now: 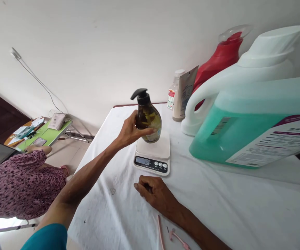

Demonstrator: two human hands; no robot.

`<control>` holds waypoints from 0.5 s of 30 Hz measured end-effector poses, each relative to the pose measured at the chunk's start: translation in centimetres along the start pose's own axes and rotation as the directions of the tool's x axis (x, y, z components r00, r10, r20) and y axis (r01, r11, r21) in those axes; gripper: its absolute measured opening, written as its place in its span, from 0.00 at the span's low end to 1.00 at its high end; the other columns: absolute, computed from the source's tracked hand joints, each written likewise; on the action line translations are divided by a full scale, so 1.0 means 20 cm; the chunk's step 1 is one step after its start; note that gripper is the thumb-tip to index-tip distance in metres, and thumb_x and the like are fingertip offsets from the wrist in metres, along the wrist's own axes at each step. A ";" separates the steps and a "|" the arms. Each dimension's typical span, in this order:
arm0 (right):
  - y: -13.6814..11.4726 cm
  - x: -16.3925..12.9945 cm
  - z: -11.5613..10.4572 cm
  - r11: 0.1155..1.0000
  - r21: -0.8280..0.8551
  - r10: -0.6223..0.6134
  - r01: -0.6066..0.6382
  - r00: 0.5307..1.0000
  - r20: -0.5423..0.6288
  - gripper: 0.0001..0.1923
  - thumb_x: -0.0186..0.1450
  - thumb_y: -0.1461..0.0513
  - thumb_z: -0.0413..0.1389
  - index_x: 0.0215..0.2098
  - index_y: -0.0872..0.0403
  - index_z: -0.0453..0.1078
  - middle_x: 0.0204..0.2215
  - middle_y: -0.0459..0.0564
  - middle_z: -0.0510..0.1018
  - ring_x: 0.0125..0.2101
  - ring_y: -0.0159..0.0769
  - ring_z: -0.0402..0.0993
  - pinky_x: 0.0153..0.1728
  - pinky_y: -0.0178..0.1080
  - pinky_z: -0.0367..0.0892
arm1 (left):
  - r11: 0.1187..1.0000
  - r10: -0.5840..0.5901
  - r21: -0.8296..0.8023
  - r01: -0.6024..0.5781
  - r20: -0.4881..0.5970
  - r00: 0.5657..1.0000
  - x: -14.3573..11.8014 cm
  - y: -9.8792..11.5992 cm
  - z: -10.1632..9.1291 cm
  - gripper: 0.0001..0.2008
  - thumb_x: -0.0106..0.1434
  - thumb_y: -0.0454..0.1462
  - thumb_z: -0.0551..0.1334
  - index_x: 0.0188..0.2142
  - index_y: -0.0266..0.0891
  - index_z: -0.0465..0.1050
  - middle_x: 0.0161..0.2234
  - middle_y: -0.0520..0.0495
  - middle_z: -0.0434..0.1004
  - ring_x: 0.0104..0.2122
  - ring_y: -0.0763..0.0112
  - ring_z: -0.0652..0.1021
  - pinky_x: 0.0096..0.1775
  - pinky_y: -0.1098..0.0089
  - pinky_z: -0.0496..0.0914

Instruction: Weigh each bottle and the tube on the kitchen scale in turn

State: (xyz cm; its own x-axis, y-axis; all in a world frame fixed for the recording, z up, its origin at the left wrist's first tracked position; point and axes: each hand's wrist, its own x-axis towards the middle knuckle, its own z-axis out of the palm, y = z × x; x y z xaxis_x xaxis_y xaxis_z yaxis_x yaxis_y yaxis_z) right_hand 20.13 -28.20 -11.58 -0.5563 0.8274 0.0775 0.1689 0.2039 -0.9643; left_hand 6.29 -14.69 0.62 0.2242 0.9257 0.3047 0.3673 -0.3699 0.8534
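Note:
My left hand (134, 128) is wrapped round a dark green pump bottle (151, 119) with a black pump head. The bottle leans slightly over the platform of a white kitchen scale (155, 151); whether its base touches the platform, I cannot tell. Digits show on the scale's small display, perhaps 12. In front of the scale, my right hand (155, 194) rests on the white tablecloth (108, 211) with its fingers curled in, and no object shows in it. Below my right wrist lie a thin pink strip (160, 231) and a small pink plastic piece (178, 239).
At right stand a large jug of green liquid (243, 132), a white handled jug (212, 86), a red bottle (217, 59), a beige tube (185, 93) and a small clear bottle (171, 95). A person in patterned clothing (32, 184) sits at left by a green table (49, 133).

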 end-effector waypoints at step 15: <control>-0.02 0.00 -0.01 1.000 0.010 0.003 -0.003 1.000 0.007 0.21 0.72 0.53 0.52 0.22 0.51 0.59 0.20 0.43 0.68 0.22 0.32 0.60 0.26 0.37 0.55 | 0.998 -0.041 0.055 0.039 0.035 0.999 -0.06 -0.06 0.07 0.28 0.50 0.45 0.79 0.45 0.40 0.71 0.41 0.46 0.78 0.39 0.63 0.77 0.38 0.65 0.71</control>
State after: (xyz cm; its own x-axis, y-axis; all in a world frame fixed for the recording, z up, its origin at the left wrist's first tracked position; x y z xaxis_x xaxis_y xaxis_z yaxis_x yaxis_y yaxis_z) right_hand 20.22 -28.15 -11.24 -0.5614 0.8244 0.0726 0.1629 0.1961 -0.9670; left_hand 6.78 -15.41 -1.41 0.2407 0.9368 0.2539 0.4253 -0.3369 0.8400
